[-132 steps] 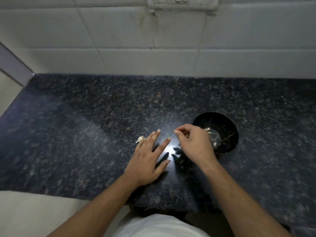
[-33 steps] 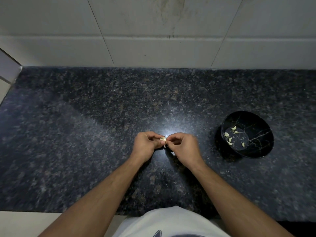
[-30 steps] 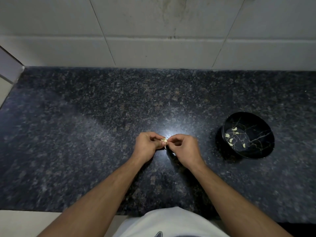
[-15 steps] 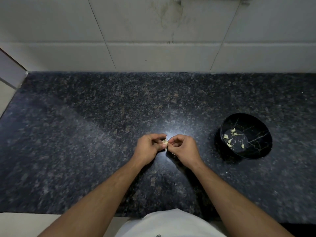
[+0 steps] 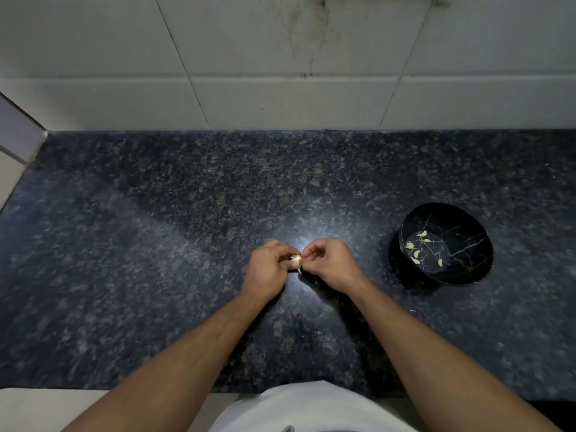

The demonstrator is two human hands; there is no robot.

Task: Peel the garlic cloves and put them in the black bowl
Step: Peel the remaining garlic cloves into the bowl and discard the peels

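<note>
Granite counter (image 5: 156, 244) — both hands (image 5: 268, 269) pinch garlic clove (image 5: 296, 260).

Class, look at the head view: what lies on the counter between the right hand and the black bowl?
Nothing: between the right hand and the black bowl, the head view shows only bare dark granite counter.

- The garlic clove (image 5: 296, 259) is mostly hidden between the fingertips of the left hand (image 5: 267, 269) and the right hand (image 5: 330, 264).
- The bits in the black bowl (image 5: 448, 269) are too small to see well.
- The counter (image 5: 156, 244) runs off the right edge.
</note>
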